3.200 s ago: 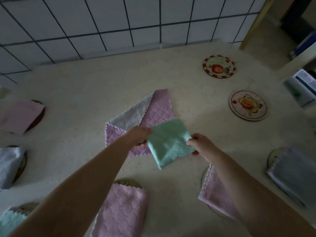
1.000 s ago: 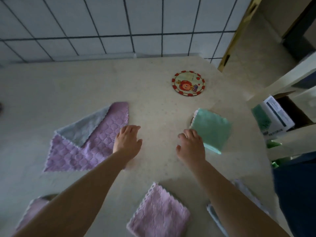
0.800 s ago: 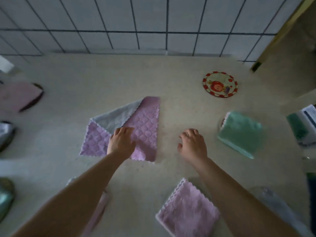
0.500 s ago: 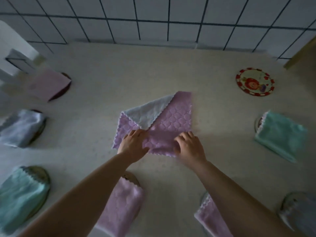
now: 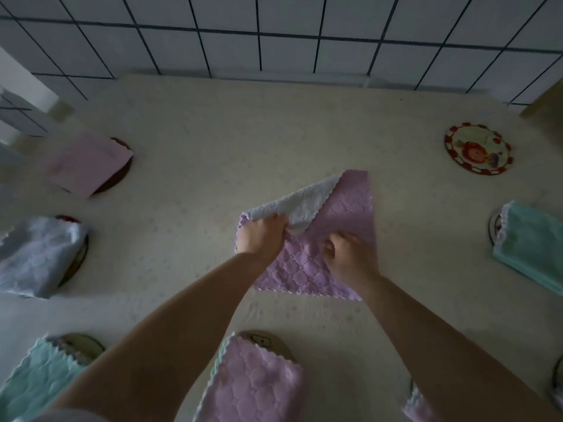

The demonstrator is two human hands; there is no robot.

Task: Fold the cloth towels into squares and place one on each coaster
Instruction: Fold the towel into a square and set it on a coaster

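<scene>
A purple quilted towel (image 5: pixel 344 208) with a white underside lies in the middle of the counter, one corner turned over. My left hand (image 5: pixel 262 236) grips its left edge where the white flap folds. My right hand (image 5: pixel 347 254) pinches the purple cloth near its middle. A bare round coaster (image 5: pixel 477 149) with a red-dotted rim and a cartoon picture lies at the far right. Folded towels sit on coasters around: pink (image 5: pixel 86 161), grey (image 5: pixel 33 254), green (image 5: pixel 36 379), purple (image 5: pixel 253 382), green (image 5: pixel 533 242).
A tiled wall (image 5: pixel 274 35) runs along the back of the beige counter (image 5: pixel 213 141). A white object (image 5: pixel 18 99) stands at the far left. Part of another towel (image 5: pixel 417 406) shows under my right forearm, and a coaster edge (image 5: pixel 557 373) at the right border.
Both hands went from resting flat on the purple towel's near edge to gripping it. The camera turned left after the green towel was set on its coaster at the right.
</scene>
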